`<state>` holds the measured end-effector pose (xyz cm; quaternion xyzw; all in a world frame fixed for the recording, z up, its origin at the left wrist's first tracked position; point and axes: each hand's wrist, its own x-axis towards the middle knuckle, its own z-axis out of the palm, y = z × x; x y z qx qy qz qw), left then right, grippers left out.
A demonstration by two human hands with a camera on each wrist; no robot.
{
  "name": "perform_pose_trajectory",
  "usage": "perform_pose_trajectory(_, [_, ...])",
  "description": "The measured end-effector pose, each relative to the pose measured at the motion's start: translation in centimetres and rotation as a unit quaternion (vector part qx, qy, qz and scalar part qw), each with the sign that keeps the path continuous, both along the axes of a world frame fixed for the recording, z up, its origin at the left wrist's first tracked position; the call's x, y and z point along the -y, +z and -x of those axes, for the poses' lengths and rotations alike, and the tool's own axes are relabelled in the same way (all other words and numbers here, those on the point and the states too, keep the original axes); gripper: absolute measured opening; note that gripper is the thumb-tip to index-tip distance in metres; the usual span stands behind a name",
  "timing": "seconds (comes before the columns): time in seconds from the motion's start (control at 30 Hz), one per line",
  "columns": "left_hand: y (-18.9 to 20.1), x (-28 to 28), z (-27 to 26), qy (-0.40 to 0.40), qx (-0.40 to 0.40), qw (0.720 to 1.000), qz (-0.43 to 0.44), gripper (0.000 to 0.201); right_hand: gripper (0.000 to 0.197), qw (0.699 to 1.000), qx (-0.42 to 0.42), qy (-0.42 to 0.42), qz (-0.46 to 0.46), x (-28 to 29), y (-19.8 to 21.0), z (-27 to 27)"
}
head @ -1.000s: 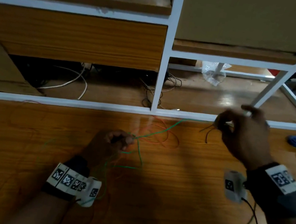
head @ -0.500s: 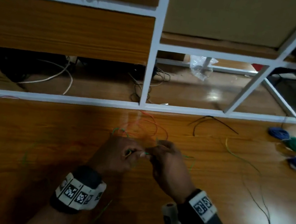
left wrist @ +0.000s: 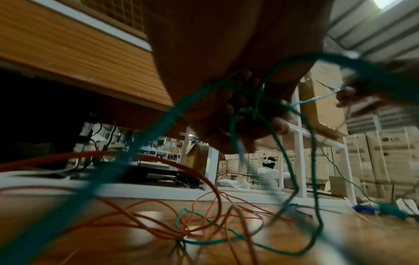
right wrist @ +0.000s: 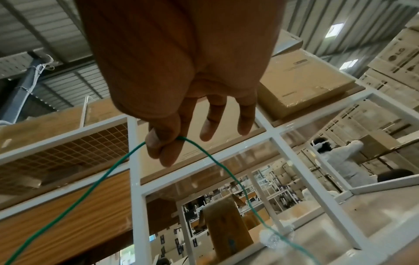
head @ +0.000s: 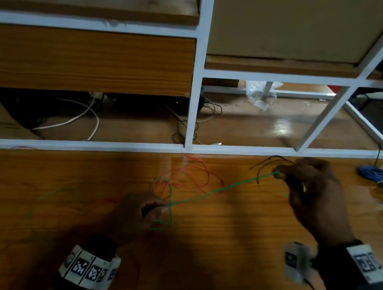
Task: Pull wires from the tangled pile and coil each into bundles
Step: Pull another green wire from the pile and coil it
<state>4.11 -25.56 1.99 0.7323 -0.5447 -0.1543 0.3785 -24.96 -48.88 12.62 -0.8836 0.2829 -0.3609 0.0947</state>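
Mid-pull: my right hand (head: 312, 196) pinches the green wire (head: 215, 191), drawn taut above the worktop (head: 233, 239) to my left hand (head: 139, 214), whose grip looks pinched on it. Next: wind loops.

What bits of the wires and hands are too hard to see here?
- Head view: green wire inside the left hand, hidden by the knuckles.
- Left wrist view: near green loops, blurred.
- Right wrist view: green wire's far end, cut off by the bottom edge.
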Motion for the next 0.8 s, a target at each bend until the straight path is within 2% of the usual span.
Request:
perform_pose_trajectory(0.07, [-0.2, -0.4, -0.5, 0.005, 0.008, 1.000, -0.015, 0.009, 0.024, 0.999, -0.041, -0.023, -0.021, 0.8, -0.4, 1.0])
perform_pose_trajectory(0.1, [-0.1, -0.4, -0.5, 0.006, 0.021, 1.000, -0.018, 0.010, 0.027, 0.995, -0.089, -0.029, -0.042, 0.8, -1.1, 1.1])
perform_pose_trajectory(0.17, [0.0, -0.1, -0.1, 0.005, 0.047, 0.999, -0.003, 0.023, 0.046, 0.977, -0.201, -0.040, -0.062, 0.1, -3.0, 1.0])
perform_pose_trajectory(0.23, [0.4, 0.5, 0.8, 0.004, 0.061, 0.998, 0.023, 0.035, 0.071, 0.962, -0.263, -0.028, -0.065, -1.2, -4.0, 0.3])
perform_pose_trajectory(0.3, [0.8, 1.3, 2.0, 0.001, 0.084, 0.996, 0.039, 0.038, 0.070, 0.968, -0.246, 0.020, -0.052, -3.3, -4.2, -1.3])
perform_pose_trajectory(0.4, [1.5, 2.4, 3.5, -0.023, 0.097, 0.994, 0.043, 0.037, 0.050, 0.964, -0.229, 0.112, -0.074, -7.5, -4.3, -5.5])
perform_pose_trajectory(0.5, [1.9, 2.5, 3.9, -0.013, 0.095, 0.994, 0.061, 0.032, 0.042, 0.947, -0.263, 0.148, -0.111, -9.1, -5.7, -8.6])
perform_pose_trajectory(0.57, [1.9, 2.0, 3.4, -0.021, 0.095, 0.993, 0.065, 0.035, 0.042, 0.949, -0.241, 0.161, -0.127, -8.8, -5.7, -9.0])
perform_pose_trajectory(0.7, [1.7, 1.1, 2.6, -0.065, 0.061, 0.996, 0.006, 0.060, 0.026, 0.960, -0.187, 0.200, -0.060, -9.1, -2.3, -8.1])
perform_pose_trajectory(0.8, [0.9, 0.5, 1.7, -0.017, 0.026, 0.999, -0.025, 0.054, 0.019, 0.973, -0.104, 0.203, -0.016, -8.3, 1.1, -7.7])
